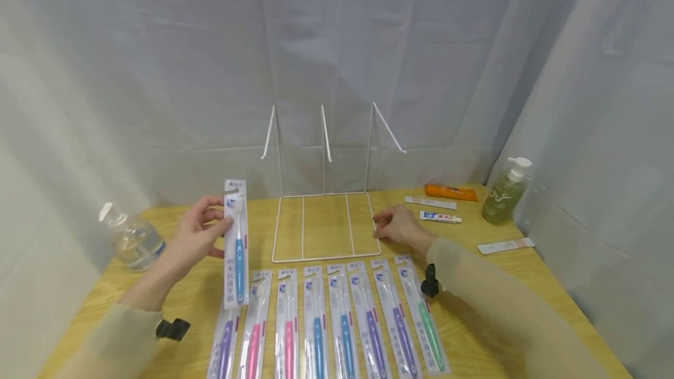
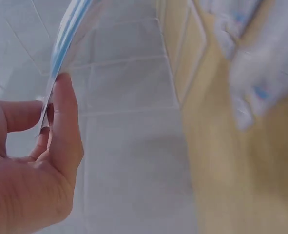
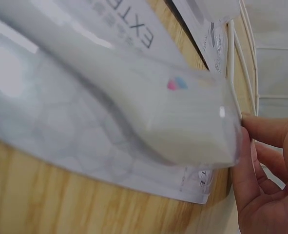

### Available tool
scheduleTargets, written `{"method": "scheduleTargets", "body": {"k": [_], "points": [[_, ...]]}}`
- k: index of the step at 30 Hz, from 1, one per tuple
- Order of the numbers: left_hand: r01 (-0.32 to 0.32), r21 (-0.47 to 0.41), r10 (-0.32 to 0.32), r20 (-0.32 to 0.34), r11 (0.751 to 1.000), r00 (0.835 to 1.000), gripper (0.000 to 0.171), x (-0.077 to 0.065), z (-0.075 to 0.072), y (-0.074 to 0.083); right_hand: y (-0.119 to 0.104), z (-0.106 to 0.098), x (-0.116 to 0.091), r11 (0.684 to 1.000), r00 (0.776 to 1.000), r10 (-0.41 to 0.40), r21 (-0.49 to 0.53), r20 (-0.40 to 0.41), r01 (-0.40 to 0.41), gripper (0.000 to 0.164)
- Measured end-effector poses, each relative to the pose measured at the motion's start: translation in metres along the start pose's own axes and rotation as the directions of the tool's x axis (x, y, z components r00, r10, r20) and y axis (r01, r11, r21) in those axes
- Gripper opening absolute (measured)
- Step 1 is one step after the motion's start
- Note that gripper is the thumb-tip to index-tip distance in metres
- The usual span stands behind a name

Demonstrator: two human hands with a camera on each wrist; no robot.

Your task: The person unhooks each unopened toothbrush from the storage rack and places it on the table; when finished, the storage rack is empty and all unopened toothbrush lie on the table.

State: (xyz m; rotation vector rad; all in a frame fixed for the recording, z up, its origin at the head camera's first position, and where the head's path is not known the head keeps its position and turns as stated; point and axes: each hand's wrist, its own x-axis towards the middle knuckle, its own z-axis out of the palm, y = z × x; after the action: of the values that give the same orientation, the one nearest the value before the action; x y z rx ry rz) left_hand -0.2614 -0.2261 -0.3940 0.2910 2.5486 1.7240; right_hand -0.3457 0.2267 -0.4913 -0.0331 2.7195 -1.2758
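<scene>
My left hand holds a packaged toothbrush with a blue handle upright, thumb on its front and fingers behind. In the left wrist view the clear and blue pack is seen edge-on between thumb and fingers. My right hand pinches the right side wire of a white wire display rack, which has three upright hooks. Close to it in the right wrist view lies a toothbrush pack. A row of toothbrush packs in purple, pink, blue and green lies in front of the rack.
A clear pump bottle stands at the left, a green pump bottle at the right. Between rack and green bottle lie an orange tube, a small toothpaste tube and slim packets. Grey curtains hang behind the table.
</scene>
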Motion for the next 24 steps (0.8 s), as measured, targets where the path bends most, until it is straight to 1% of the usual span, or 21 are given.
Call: {"method": "scheduleTargets", "body": {"k": [3, 6, 9, 11, 13, 14, 16, 20, 22, 24], "points": [[0.063, -0.001, -0.063, 0.054, 0.998, 0.997, 0.053, -0.020, -0.013, -0.017, 0.000, -0.001, -0.001, 1.000, 1.000, -0.005, 0.004, 0.000, 0.005, 0.045], [0.128, -0.003, -0.127, 0.100, 0.992, 0.987, 0.054, -0.035, -0.024, -0.035, 0.000, -0.002, -0.001, 1.000, 1.000, -0.027, 0.009, -0.002, 0.027, 0.044], [0.204, 0.016, -0.204, 0.150, 0.979, 0.967, 0.056, -0.047, -0.034, -0.050, -0.001, -0.002, -0.001, 0.999, 0.999, -0.041, 0.009, -0.006, 0.041, 0.044], [0.238, 0.029, -0.239, 0.191, 0.971, 0.952, 0.057, -0.054, -0.041, -0.059, -0.002, -0.002, -0.002, 0.999, 0.999, -0.046, 0.009, -0.005, 0.046, 0.044], [0.267, 0.042, -0.269, 0.216, 0.963, 0.938, 0.057, -0.060, -0.046, -0.068, -0.002, -0.001, -0.002, 0.999, 0.999, -0.046, 0.006, -0.001, 0.046, 0.045], [0.283, 0.046, -0.286, 0.226, 0.958, 0.931, 0.058, -0.063, -0.047, -0.071, -0.003, -0.001, -0.002, 0.999, 0.999, -0.045, 0.006, 0.000, 0.045, 0.045], [0.295, 0.061, -0.301, 0.241, 0.953, 0.923, 0.058, -0.067, -0.050, -0.078, -0.003, -0.001, -0.003, 0.999, 0.999, -0.044, 0.007, 0.000, 0.044, 0.045], [0.340, 0.089, -0.351, 0.262, 0.936, 0.899, 0.061, -0.071, -0.047, -0.087, -0.003, -0.001, -0.002, 0.998, 0.999, -0.047, 0.036, -0.002, 0.047, 0.045], [0.345, 0.105, -0.361, 0.265, 0.933, 0.894, 0.061, -0.071, -0.043, -0.090, -0.003, -0.001, -0.002, 0.997, 0.999, -0.044, 0.056, -0.001, 0.044, 0.045], [0.352, 0.130, -0.374, 0.246, 0.927, 0.894, 0.062, -0.071, -0.039, -0.092, -0.002, -0.002, -0.001, 0.997, 0.999, -0.045, 0.060, 0.000, 0.045, 0.045]]}}
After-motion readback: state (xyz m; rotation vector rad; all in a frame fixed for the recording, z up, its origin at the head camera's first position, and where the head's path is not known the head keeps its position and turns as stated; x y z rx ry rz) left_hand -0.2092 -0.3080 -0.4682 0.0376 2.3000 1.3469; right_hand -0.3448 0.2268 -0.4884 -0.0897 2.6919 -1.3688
